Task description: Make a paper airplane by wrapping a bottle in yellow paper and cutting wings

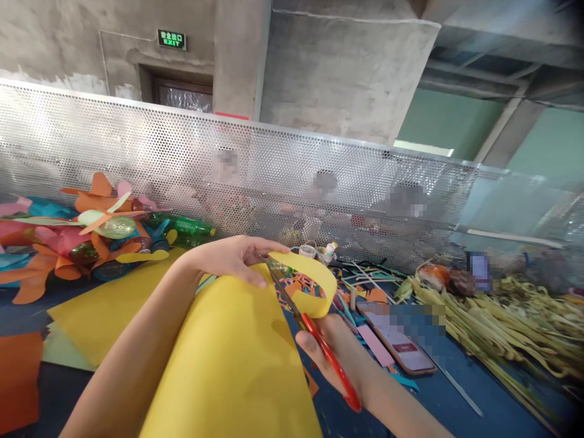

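My left hand (232,258) grips the far edge of a large yellow paper sheet (232,365), thumb on top, fingers closed round it. Red-handled scissors (319,344) sit in my right hand (333,350), fingers through the handles. The blades (283,292) point away from me into the sheet's right edge. A curled yellow strip (314,280) hangs off the cut and bends over the scissors.
Paper flowers and green plastic bottles (104,237) lie at the left. More yellow (100,310) and orange paper (18,380) covers the blue table. A phone (396,340) and coloured scraps lie right of my hand, straw-like strips (502,322) beyond. A perforated metal screen (274,170) runs behind.
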Tool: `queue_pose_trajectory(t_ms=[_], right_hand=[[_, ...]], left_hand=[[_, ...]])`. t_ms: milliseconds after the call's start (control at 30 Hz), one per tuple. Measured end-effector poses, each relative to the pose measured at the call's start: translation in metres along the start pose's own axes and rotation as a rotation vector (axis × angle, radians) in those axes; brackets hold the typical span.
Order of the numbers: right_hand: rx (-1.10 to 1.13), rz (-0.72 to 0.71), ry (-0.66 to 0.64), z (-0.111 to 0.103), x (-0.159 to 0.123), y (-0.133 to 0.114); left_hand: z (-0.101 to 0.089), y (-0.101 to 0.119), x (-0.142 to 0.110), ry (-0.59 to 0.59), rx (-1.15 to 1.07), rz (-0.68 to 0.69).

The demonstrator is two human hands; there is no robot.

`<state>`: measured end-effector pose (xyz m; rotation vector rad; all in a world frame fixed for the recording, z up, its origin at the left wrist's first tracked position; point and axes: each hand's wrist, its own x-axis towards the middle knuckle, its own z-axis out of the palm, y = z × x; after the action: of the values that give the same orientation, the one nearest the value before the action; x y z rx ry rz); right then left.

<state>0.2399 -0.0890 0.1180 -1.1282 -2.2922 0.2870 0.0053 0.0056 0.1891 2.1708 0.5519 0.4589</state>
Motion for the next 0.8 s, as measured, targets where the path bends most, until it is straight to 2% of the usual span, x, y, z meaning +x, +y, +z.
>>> queue_pose_trajectory(t_ms=[100,167,267,333,433,500,600,667,733,800], right_hand=[[-0.178,0.179,-0.203,-0.005,-0.001,0.002],[-0.252,0.253,-0.289,-0.005,-0.004,0.006],[-0.335,0.272,-0.370,0.005,-0.010,0.015],[-0.383,0.296,-0.424,0.014,-0.011,0.020],[-0.413,0.345,-0.442,0.025,-0.009,0.026],[-0.397,0.380,-0.365,0.026,-0.004,0.030],[-0.227,0.327,-0.055,0.025,0.004,0.039],[0.030,0.226,0.113,0.026,0.009,0.046],[0.375,0.154,0.131,0.028,0.014,0.052],[0.666,0.145,0.033,0.031,0.017,0.058]], left_hand=[[-0.010,-0.015,0.003,0.032,0.141,-0.053],[-0.016,-0.028,0.006,0.076,0.303,-0.109],[-0.022,-0.047,0.011,0.101,0.514,-0.243],[-0.023,-0.055,0.013,0.077,0.561,-0.257],[-0.020,-0.055,0.015,0.051,0.518,-0.181],[-0.016,-0.050,0.016,0.035,0.428,-0.120],[-0.009,-0.037,0.017,-0.032,0.254,-0.044],[-0.004,-0.030,0.018,-0.080,0.174,-0.007],[0.001,-0.023,0.019,-0.121,0.123,0.031],[0.006,-0.019,0.019,-0.155,0.080,0.055]])
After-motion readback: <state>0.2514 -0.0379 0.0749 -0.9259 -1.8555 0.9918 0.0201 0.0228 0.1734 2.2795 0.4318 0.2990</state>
